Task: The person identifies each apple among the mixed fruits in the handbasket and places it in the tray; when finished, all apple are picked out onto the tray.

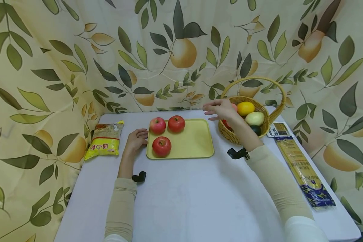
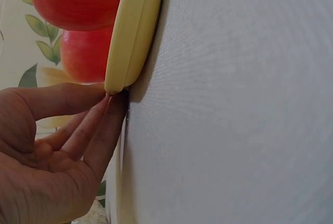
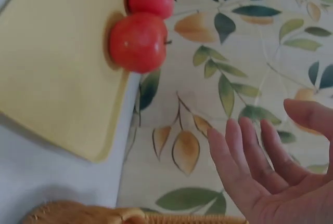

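Observation:
A yellow tray point(image 1: 196, 139) lies on the table with three red apples on its left part: one at the front point(image 1: 161, 147), one at the back left point(image 1: 157, 125) and one at the back point(image 1: 176, 124). At the tray's left edge, my left hand point(image 1: 136, 139) pinches the rim, thumb on one side and fingertips beneath, as the left wrist view shows. My right hand point(image 1: 220, 110) is raised near the left side of a wicker basket point(image 1: 233, 137). In the right wrist view its fingers point(image 3: 250, 156) are spread and hold nothing.
The basket holds a yellow fruit point(image 1: 246, 109), a pale green one point(image 1: 254, 119), a dark one point(image 1: 255, 129) and reddish ones partly hidden by my right arm. A yellow food packet point(image 1: 104, 139) lies left. A long pasta packet point(image 1: 304, 171) lies along the right edge; patterned cloth hangs behind.

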Demonstrator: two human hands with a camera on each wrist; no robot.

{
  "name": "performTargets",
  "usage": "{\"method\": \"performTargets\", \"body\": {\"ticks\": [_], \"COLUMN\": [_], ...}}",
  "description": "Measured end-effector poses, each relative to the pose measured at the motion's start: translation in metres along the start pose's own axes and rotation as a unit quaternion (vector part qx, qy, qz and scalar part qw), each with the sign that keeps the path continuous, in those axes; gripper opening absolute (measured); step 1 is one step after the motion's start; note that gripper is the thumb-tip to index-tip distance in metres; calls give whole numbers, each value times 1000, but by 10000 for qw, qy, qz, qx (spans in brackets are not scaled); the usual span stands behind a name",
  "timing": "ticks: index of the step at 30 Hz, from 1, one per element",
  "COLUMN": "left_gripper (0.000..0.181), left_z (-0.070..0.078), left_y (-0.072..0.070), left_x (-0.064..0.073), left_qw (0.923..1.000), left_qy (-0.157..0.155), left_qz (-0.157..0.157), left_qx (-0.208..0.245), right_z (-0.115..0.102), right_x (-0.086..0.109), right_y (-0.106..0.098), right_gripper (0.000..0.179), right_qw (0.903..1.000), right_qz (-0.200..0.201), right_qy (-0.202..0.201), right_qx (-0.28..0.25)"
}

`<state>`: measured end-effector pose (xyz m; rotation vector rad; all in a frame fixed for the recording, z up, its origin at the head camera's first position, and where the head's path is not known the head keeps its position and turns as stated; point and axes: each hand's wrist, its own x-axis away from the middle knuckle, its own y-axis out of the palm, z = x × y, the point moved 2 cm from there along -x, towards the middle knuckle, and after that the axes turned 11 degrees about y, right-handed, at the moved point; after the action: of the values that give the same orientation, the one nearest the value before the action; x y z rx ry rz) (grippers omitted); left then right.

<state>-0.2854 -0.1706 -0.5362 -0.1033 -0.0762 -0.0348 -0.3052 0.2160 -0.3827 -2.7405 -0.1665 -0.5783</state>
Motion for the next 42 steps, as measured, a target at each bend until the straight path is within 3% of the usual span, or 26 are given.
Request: {"method": "performTargets", "body": {"ticks": [7, 13, 18, 25, 29, 32, 35, 42], "left_gripper": [68, 68, 68, 68, 67, 67, 67, 66], "left_z": [0, 2, 0, -2, -1, 0, 0, 0], "left_y": [3, 1, -1, -1, 1, 2, 1, 0], "left_x": [0, 2, 3, 2, 1, 1, 2, 2], "left_qw": [10000, 10000, 10000, 10000, 9999, 9999, 9999, 9999], "left_qy": [41, 19, 17, 19, 77, 55, 43, 76], "left_qz": [-37, -28, -33, -21, -58, -39, -13, 0], "left_qx": [46, 40, 90, 17, 105, 157, 143, 72], "right_z": [6, 16, 24, 40, 52, 61, 69, 80], "right_x": [-1, -5, -14, -30, -39, -47, -55, -71], "right_y": [-38, -69, -92, -117, -128, -134, -138, -139], "right_gripper": [47, 51, 57, 67, 59, 47, 43, 60], "right_qw": [9998, 9987, 9961, 9935, 9909, 9890, 9861, 9731], "right_qz": [158, 352, 247, 127, 182, 49, -330, -1090], "right_qy": [82, 297, 636, 1006, 1167, 1366, 1566, 2020], "right_qx": [-77, 231, 567, 509, 645, 559, 435, 180]}}
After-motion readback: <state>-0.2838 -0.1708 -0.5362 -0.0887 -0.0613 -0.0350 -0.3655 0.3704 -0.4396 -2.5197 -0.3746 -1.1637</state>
